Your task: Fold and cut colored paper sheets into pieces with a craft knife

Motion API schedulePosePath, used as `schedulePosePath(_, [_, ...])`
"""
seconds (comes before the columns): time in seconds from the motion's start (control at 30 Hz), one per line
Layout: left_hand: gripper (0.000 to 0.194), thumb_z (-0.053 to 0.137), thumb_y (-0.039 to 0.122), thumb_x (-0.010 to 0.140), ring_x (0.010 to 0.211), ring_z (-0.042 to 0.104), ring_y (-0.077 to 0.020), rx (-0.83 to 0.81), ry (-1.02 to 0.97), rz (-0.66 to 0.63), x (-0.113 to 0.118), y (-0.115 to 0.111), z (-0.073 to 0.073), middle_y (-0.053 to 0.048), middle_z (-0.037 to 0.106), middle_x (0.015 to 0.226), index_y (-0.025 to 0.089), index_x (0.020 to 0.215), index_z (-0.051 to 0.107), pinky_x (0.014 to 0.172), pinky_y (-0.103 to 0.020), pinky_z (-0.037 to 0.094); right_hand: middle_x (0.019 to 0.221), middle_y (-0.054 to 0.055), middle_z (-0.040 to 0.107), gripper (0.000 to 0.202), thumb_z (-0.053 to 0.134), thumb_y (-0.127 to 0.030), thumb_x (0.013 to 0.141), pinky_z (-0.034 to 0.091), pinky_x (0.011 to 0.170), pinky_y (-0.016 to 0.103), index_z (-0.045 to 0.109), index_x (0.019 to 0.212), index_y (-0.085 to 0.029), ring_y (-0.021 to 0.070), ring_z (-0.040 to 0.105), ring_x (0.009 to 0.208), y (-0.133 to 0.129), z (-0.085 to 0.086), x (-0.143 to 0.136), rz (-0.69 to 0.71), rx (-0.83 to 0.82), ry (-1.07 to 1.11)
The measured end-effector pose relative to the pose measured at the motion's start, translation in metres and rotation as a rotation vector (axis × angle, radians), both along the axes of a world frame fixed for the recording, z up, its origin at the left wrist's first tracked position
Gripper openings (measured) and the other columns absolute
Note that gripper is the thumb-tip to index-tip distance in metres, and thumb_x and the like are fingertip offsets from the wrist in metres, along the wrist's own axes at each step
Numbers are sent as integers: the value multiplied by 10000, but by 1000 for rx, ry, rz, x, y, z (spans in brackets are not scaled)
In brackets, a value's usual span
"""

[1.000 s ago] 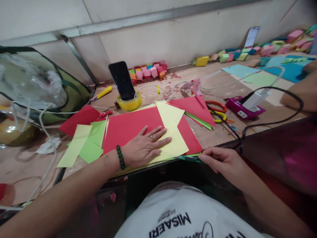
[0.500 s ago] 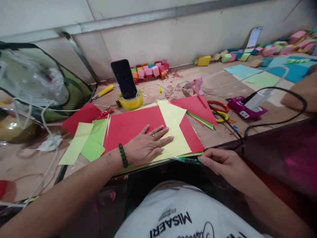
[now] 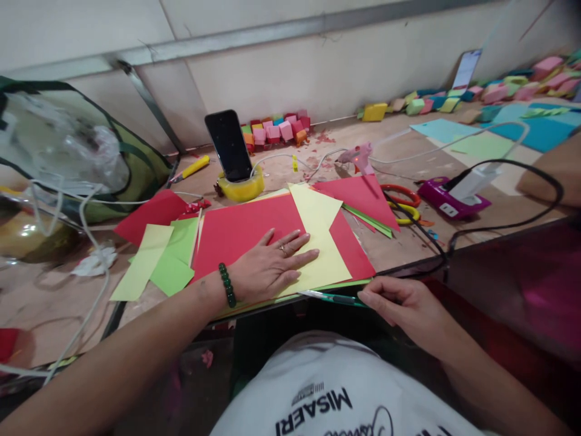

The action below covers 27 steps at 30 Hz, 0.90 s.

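My left hand (image 3: 275, 266) lies flat with spread fingers on a yellow sheet (image 3: 324, 260) and the red paper (image 3: 240, 233) beneath it. Between the thumb and fingers of my right hand (image 3: 397, 300) is the end of a green craft knife (image 3: 338, 298). Its blade points left, just below the front edge of the papers. A narrow green paper edge shows under the stack. To the left, a yellow strip (image 3: 141, 263) overlaps green pieces (image 3: 175, 272).
A phone (image 3: 228, 145) leans in a yellow tape roll (image 3: 242, 183). Behind are paper cubes (image 3: 285, 130), a pink glue gun (image 3: 358, 157), scissors (image 3: 406, 212) and a purple power socket (image 3: 451, 200) with cables. Another person's arm (image 3: 551, 172) is at right.
My right hand has shifted slightly left with the craft knife, whose blade now sits a little further left along the front edge. My left hand stays in place.
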<state>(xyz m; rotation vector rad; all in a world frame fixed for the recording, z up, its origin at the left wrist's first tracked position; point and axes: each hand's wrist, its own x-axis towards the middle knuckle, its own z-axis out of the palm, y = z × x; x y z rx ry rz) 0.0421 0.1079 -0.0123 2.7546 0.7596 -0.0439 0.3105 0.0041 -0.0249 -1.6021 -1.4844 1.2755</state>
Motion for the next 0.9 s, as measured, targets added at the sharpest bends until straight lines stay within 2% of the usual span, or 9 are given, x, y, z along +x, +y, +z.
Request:
schedulePosePath(0.2, [504, 239, 400, 1025, 1488, 141, -226, -1, 5, 5, 0, 1, -1, -37, 141, 1618, 325, 1523, 242, 1166, -527, 48, 494, -61, 398, 357, 610, -507, 793, 256, 431, 233, 609, 652, -179, 82, 338, 452, -1, -1, 4, -68, 58, -29])
schedulePosePath(0.47, [527, 226, 421, 1019, 1489, 121, -271, -53, 15, -17, 19, 3, 6, -85, 121, 1617, 271, 1523, 256, 1144, -605, 41, 469, -54, 433, 333, 611, -488, 779, 292, 427, 236, 599, 636, -188, 95, 391, 432, -2, -6, -10, -97, 92, -31])
schedulePosePath(0.7, [524, 251, 385, 1013, 1495, 73, -256, -71, 41, 2, 5, 9, 9, -57, 117, 1621, 294, 1528, 232, 1152, -582, 42, 458, -51, 443, 336, 617, -496, 773, 294, 424, 235, 603, 631, -192, 94, 389, 422, -2, -5, -11, -105, 91, -60])
schedulePosePath(0.9, [524, 253, 387, 1011, 1495, 74, -253, -53, 57, -6, 6, 9, 6, -51, 121, 1620, 298, 1527, 237, 1148, -588, 56, 454, -63, 395, 362, 609, -515, 789, 245, 407, 233, 598, 632, -188, 81, 335, 410, -1, -5, -13, -65, 51, -23])
